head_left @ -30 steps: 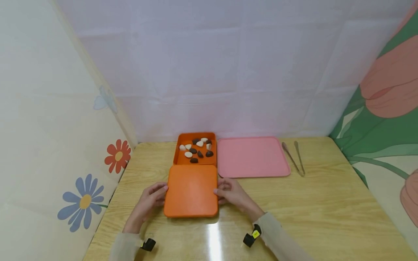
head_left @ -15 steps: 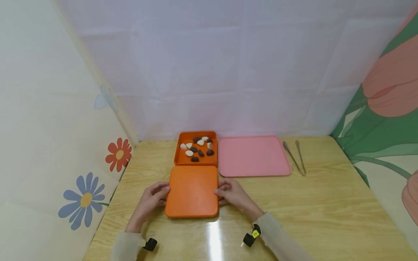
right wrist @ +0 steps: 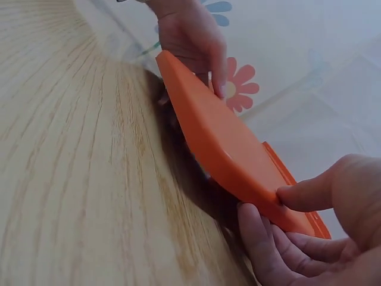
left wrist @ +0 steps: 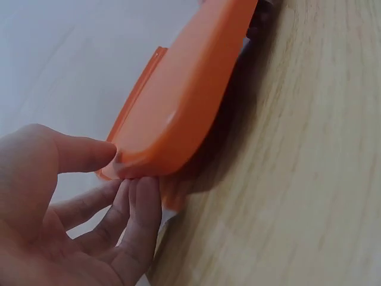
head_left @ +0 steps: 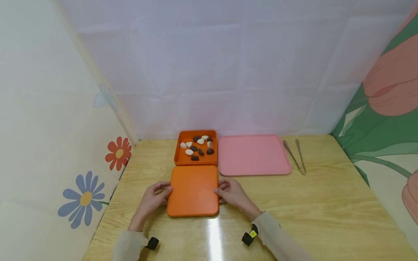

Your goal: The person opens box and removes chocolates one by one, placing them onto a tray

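Note:
A flat orange lid (head_left: 193, 192) with rounded corners is held level close over the table, in front of a matching orange box (head_left: 196, 163). My left hand (head_left: 152, 198) pinches its left edge, thumb on top and fingers beneath. At the opposite edge, my right hand (head_left: 234, 195) grips it the same way. Both wrist views show the lid (left wrist: 178, 89) tipped by the camera angle, with dark shadow under it. Inside the box lie several white and dark brown pebble-like pieces (head_left: 189, 152). The lid's underside is hidden.
A pink tray (head_left: 254, 156) lies right of the box. Beyond it, metal tongs (head_left: 294, 158) rest spread on the wooden table (head_left: 326, 203). A pale cloth (head_left: 209, 72) hangs at the back, with flower-printed sheets at both sides.
The lid has come down slightly and shifted a little right, away from the box's front rim it overlapped. My left hand has moved right with it; both hands keep their hold.

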`<state>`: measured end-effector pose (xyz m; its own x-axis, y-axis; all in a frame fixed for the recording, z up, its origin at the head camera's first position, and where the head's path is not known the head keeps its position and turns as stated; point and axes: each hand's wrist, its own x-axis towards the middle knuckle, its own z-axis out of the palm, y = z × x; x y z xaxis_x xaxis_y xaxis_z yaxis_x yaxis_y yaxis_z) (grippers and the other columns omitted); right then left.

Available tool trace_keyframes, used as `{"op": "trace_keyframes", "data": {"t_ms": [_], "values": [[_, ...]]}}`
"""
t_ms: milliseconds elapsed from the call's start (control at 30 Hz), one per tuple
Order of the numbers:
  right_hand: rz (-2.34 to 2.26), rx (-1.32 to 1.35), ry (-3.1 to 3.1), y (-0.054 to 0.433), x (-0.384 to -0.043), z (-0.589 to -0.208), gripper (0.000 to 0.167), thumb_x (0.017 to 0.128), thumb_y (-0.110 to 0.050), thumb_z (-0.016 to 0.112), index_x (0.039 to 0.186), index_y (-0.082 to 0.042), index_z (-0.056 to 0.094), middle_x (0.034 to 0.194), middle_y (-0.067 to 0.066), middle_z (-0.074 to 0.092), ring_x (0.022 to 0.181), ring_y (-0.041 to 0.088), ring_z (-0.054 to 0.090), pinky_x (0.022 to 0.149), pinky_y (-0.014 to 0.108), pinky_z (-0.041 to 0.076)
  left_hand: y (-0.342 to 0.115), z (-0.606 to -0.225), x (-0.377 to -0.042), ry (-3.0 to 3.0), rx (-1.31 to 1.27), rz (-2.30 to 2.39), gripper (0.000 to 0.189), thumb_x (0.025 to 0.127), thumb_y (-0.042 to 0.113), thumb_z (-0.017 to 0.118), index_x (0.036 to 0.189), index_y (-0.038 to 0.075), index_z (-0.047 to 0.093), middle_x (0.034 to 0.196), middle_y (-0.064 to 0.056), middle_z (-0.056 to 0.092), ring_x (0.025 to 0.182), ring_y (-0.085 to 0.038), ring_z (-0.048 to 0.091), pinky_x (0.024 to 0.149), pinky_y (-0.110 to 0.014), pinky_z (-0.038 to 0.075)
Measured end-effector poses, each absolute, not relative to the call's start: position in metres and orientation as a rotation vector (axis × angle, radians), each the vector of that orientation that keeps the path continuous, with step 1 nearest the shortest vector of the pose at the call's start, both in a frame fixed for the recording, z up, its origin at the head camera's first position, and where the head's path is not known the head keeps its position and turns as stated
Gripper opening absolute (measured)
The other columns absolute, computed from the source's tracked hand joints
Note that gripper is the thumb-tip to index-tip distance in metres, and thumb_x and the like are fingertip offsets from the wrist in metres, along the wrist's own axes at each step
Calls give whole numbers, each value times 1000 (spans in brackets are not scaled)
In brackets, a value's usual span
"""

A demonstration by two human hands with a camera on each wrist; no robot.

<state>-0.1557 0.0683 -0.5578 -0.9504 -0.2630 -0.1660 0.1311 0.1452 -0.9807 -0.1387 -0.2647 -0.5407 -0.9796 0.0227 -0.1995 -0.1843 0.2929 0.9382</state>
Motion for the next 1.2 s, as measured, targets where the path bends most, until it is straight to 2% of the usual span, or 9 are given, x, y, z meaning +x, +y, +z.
{"op": "trace_keyframes", "data": {"t_ms": [267,467,667,867,1200], "values": [[-1812,-175,2224,68,-157,-558,35,96,-7,78,125,8,64,99,15,69,72,18,69,63,37,66,-262,-543,-139,2495,-118,1661,41,106,16,69,140,-6,65,125,-25,68,93,-21,73,72,-33,66],[-1767,-212,2273,67,-155,-553,35,96,-7,77,124,8,64,98,14,68,74,18,69,63,37,66,-258,-543,-139,2590,-133,1595,37,105,14,69,136,-5,68,122,-23,70,89,-20,73,69,-30,65],[-1657,-296,2389,65,-157,-556,32,97,-9,77,123,6,66,94,9,68,72,13,68,60,29,63,-255,-538,-138,2741,-103,1431,33,103,14,72,131,-4,72,117,-20,74,91,-20,73,69,-24,60],[-1529,-363,2489,63,-158,-552,30,96,-13,80,118,4,67,90,5,67,72,11,63,60,24,55,-250,-535,-140,2898,-38,1215,31,101,14,72,127,-3,75,110,-15,77,89,-21,71,73,-26,56],[-1385,-423,2608,60,-161,-553,21,95,-17,81,104,-3,67,83,0,66,67,8,61,57,23,53,-247,-533,-141,2935,-28,1125,29,101,13,71,124,-5,75,108,-14,76,90,-22,70,76,-32,57]]}}
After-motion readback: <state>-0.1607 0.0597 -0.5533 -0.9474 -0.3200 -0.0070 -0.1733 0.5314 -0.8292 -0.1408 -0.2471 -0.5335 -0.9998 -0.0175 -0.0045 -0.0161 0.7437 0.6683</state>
